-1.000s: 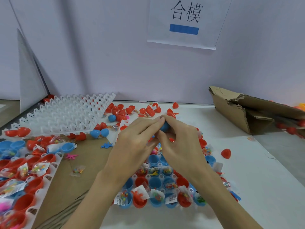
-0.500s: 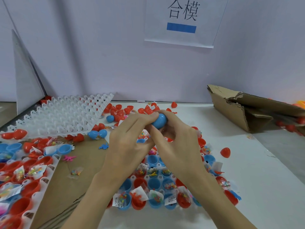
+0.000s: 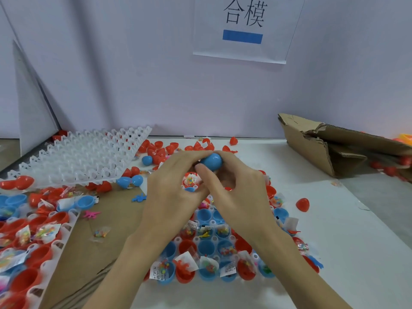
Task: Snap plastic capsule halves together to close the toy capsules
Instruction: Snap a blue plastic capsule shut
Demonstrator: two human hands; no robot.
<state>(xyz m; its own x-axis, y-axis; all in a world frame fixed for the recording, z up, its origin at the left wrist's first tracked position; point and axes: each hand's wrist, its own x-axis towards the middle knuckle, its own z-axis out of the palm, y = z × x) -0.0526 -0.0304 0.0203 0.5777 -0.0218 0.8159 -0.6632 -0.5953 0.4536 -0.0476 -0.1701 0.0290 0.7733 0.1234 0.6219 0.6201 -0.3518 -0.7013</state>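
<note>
Evidently both hands meet above the middle of the counter (image 3: 334,241), working one glossy blue plastic capsule half (image 3: 210,162) over a packet of coloured toy bits (image 3: 190,179) that shows between the palms. The right hand (image 3: 236,192) has its fingers curled round the blue shell from behind and its thumb (image 3: 206,175) laid against the near side, a hold that seems meant to steer the shell while it is pressed. The left hand (image 3: 171,188) curls round from the other side, fingers closed over the top of the shell and over whatever sits beneath; a sliver of blue at its lower edge may be the matching half, though I cannot tell for sure. Judging by the gap where the packet shows, the halves are not yet snapped shut. Directly under the hands, toward the near edge, lies a white plastic grid tray (image 3: 214,223) with blue and red open cups, many already loaded with packets, presumably set upright so each can be lifted out and capped in turn. A second loaded white tray (image 3: 55,246) sits at the near left corner on a brown cardboard sheet (image 3: 107,219), and an empty white grid tray (image 3: 89,157) lies tilted at the far left. Loose red shells (image 3: 160,148) are scattered along the far edge, one red shell (image 3: 302,204) lies alone to the right, and a torn cardboard box (image 3: 323,143) lies at the far right.
</note>
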